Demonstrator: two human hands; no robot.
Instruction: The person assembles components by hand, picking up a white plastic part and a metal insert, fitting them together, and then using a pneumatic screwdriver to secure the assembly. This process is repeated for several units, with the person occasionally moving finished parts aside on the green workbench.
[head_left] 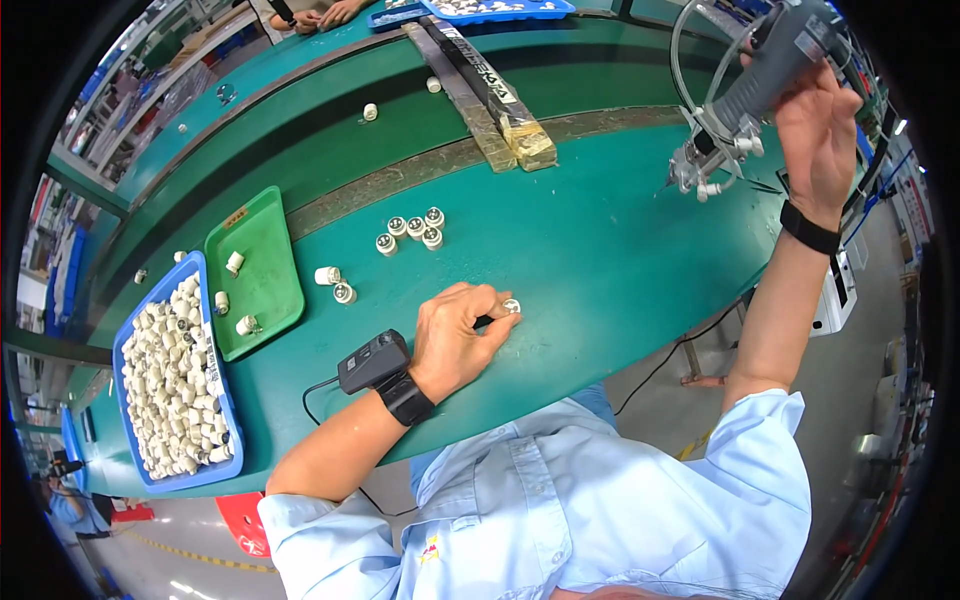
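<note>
Near the middle of the green bench, my left hand [462, 330] is closed, thumb and forefinger pinching a small white cylindrical part [511, 306] with a metallic top. A black strap with a black box [375, 361] is on that wrist. Raised at the upper right, my right hand [820, 135] has its fingers around a grey pistol-shaped tool [765, 85] with clear hoses. The tool's metal nozzle [692, 166] points down and left, above the bench and apart from the part. Several similar white parts [416, 228] stand in a cluster beyond my left hand.
At the left, a blue tray [236, 455] is heaped with white parts, beside a green tray [268, 270] holding a few. Two more parts [343, 293] stand nearby. Long taped bars [490, 100] lie across the bench's back ledge. Another person's hands [318, 17] are at the far side.
</note>
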